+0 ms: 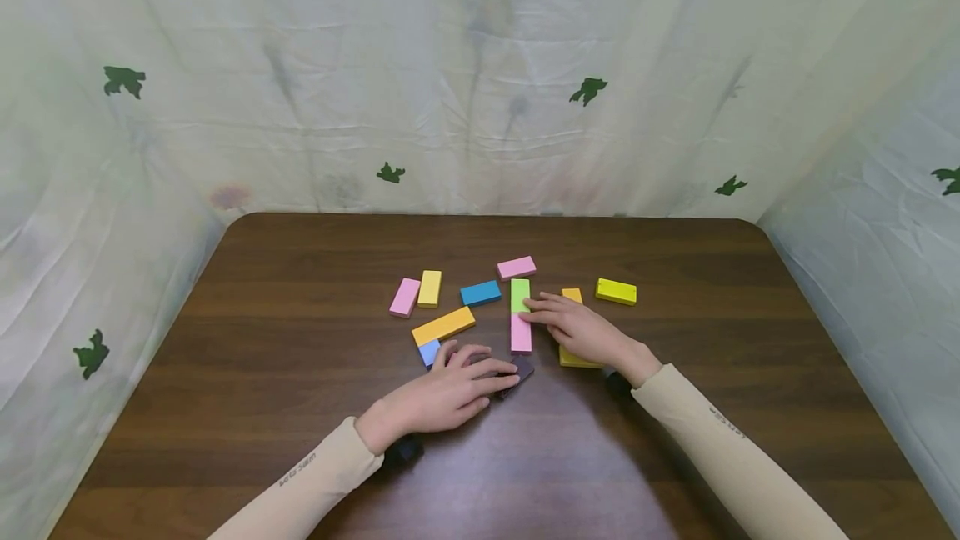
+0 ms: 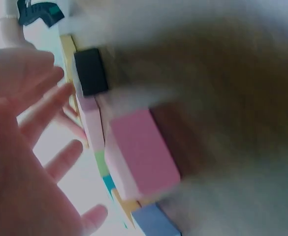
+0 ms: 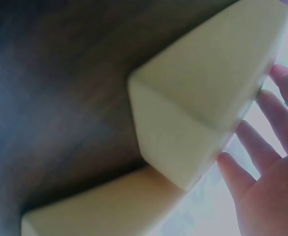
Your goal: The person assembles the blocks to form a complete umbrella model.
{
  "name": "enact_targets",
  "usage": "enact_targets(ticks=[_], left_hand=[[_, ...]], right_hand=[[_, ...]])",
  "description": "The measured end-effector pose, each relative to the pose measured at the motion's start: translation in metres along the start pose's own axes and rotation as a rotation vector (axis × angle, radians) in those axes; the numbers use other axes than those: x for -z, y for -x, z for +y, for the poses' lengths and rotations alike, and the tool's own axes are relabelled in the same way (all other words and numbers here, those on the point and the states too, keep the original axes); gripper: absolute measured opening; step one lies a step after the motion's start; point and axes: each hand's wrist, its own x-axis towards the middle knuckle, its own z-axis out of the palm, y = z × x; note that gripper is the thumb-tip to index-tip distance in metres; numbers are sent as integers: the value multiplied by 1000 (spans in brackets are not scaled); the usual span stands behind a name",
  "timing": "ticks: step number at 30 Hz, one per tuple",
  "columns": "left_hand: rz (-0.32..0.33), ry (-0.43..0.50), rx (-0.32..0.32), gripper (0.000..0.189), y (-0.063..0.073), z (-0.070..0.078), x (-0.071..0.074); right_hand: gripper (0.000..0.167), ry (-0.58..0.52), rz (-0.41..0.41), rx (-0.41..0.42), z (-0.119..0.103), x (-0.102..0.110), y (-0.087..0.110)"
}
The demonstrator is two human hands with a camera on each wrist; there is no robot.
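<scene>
In the head view, the left hand [image 1: 446, 398] spreads relaxed fingers low over the table [image 1: 300, 332], fingertips at a dark block [image 1: 520, 373]; contact cannot be told. The right hand [image 1: 588, 333] reaches in from the table's right side, fingertips at the join of a green block [image 1: 520, 292] and a pink block [image 1: 521, 336], laid end to end toward the far edge. The step in hand appears to be arranging blocks; placing the dark one would call for a light nudge toward the pink end.

In the left wrist view, that hand's grip is spread, holding nothing; a rose block [image 2: 144, 152] lies near it.

In the right wrist view, the other grip has extended fingers around nothing, near a pale yellow block [image 3: 198, 73].
</scene>
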Motion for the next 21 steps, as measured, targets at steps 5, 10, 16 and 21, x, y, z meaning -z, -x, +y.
enact_targets(ticks=[5, 10, 16, 21], left_hand=[[-40, 40, 15, 45, 3, -2, 2], [-59, 61, 39, 48, 5, 0, 0], [-43, 36, 52, 47, 6, 5, -2], [-36, 15, 48, 47, 8, 9, -2]], right_hand=[[43, 1, -3, 1, 1, 0, 1], [43, 6, 0, -2, 2, 0, 1], [44, -5, -3, -8, 2, 0, 0], [44, -5, -9, -24, 3, 0, 0]])
